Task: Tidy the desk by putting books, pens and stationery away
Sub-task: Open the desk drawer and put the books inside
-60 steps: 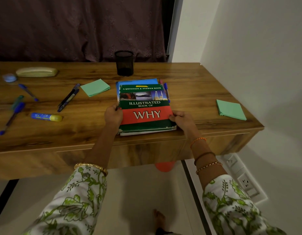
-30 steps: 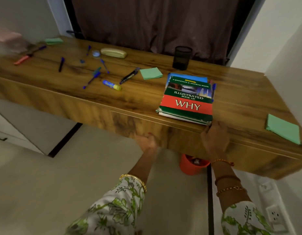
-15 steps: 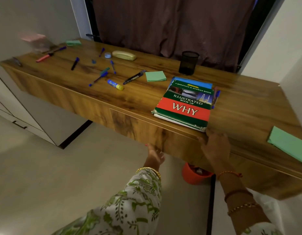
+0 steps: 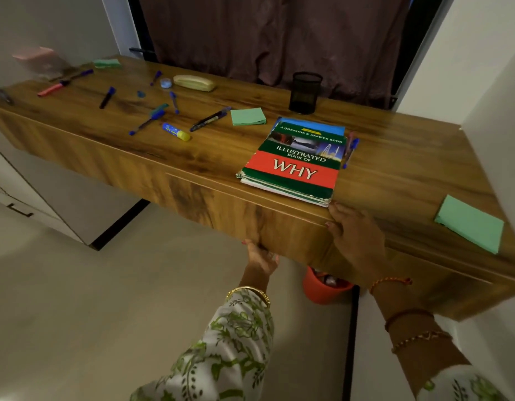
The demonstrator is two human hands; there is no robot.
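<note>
A: How many books are on the worktop?

B: One stack of books, at the near edge toward the right. The top cover reads "Illustrated Book of WHY"; a blue cover shows beneath it at the far end. How many lie in the stack, I cannot tell.

A: And the hands?

B: Two. The left hand reaches under the bottom edge of the drawer front, fingers curled up against it, holding nothing loose. The right hand lies flat, fingers spread over the worktop's front edge, fingertips just beside the near corner of the stack.

A: Sticky note pads?

B: Three green ones that I can count: one pad left of the books, a second pad at the near right, a third pad at the far left corner.

A: Pens?

B: Scattered over the left half, well apart from the books. A black pen beside the middle pad, a blue pen, a dark marker, a red marker, plus a few more too small to count surely. One pen lies touching the right side of the stack.

A: Anything else?

B: One glue stick, blue with a yellow cap; one pale stapler near the back; one black mesh pen cup, upright behind the books. One orange bin on the floor under the worktop.
</note>
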